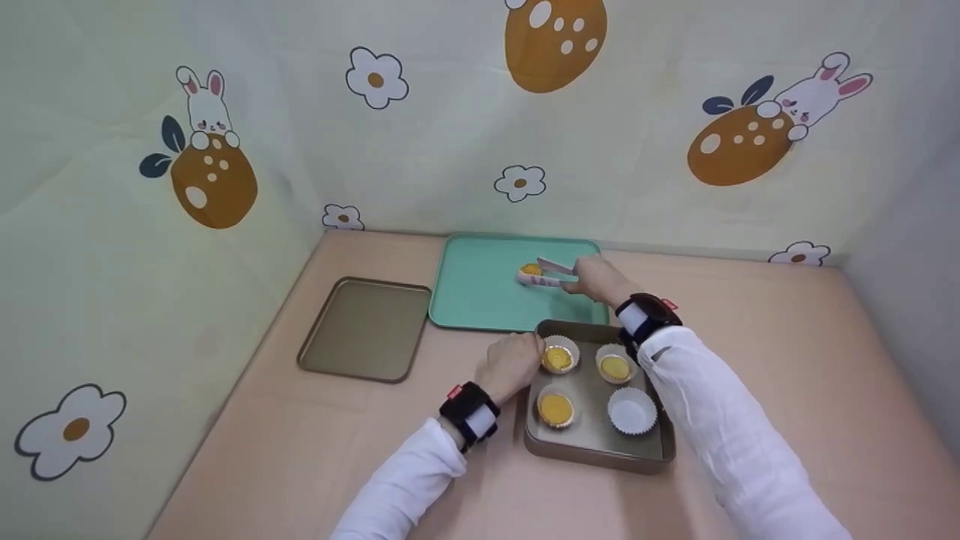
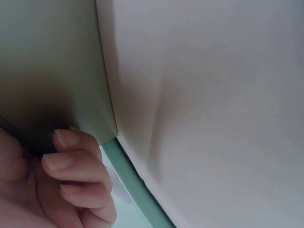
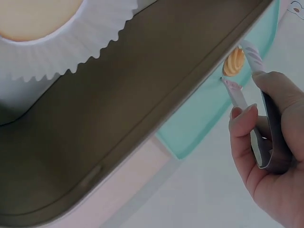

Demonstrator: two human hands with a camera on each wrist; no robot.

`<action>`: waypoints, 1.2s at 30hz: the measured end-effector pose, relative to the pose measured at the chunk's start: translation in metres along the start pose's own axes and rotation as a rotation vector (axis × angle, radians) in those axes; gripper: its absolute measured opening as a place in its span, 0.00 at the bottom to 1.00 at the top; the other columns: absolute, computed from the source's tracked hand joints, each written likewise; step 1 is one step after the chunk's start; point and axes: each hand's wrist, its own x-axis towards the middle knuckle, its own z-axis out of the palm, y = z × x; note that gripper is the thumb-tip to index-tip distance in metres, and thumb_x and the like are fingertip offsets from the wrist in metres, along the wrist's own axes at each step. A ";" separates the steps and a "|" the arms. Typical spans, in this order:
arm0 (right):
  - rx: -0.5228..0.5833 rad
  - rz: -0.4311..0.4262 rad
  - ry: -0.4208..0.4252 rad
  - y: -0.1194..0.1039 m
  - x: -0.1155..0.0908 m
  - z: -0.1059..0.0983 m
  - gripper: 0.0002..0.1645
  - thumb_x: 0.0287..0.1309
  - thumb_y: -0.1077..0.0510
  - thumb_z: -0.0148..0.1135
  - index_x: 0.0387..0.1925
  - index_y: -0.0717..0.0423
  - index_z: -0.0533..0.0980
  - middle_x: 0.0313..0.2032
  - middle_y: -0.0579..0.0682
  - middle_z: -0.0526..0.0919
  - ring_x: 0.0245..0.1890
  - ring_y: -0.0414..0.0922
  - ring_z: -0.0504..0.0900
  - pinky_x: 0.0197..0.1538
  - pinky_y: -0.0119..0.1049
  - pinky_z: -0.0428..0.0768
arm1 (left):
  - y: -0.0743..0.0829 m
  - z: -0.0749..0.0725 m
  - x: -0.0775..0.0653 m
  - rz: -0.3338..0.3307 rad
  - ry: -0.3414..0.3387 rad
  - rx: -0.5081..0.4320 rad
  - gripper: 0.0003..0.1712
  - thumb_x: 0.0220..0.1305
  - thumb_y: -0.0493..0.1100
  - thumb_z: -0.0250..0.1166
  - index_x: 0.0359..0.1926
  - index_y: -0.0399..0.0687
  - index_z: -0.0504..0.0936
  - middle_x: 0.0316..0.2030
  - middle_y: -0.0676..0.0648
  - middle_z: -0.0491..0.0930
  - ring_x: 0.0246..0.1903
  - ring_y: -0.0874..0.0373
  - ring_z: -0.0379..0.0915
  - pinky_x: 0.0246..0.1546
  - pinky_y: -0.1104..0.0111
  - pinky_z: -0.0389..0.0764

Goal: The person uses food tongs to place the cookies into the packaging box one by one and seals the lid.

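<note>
The right hand (image 1: 598, 277) pinches a pair of tongs (image 1: 541, 281), whose pale tips with pinkish stripes stand around a yellow pastry (image 1: 531, 268) on the far part of the smooth green tray (image 1: 480, 289). This pastry is ridged, like a small swirl. The left hand (image 1: 510, 366) has curled fingers at the left side of the deep brown pan (image 1: 592, 454), close to its far corner; I cannot tell whether they pinch its rim or only touch. In the pan sit four fluted white paper cups (image 1: 632, 411); three hold round yellow tarts (image 1: 556, 409), and the near right one shows its white bottom. A flat brown tray (image 1: 366, 330) with rounded corners lies to the left.

The right sleeve (image 1: 750, 442) hides part of the pan's right wall, and the right wrist view cuts off one cup. The black wristbands (image 1: 469, 412) carry red tags; their lettering is too small for reading.
</note>
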 end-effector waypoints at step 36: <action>0.026 -0.205 0.145 0.029 -0.085 -0.035 0.09 0.37 0.52 0.51 0.18 0.54 0.67 0.11 0.45 0.63 0.07 0.36 0.62 0.07 0.25 0.61 | 0.002 0.000 0.001 -0.075 0.019 -0.072 0.13 0.50 0.46 0.39 0.16 0.49 0.63 0.10 0.52 0.59 0.10 0.59 0.56 0.04 0.70 0.56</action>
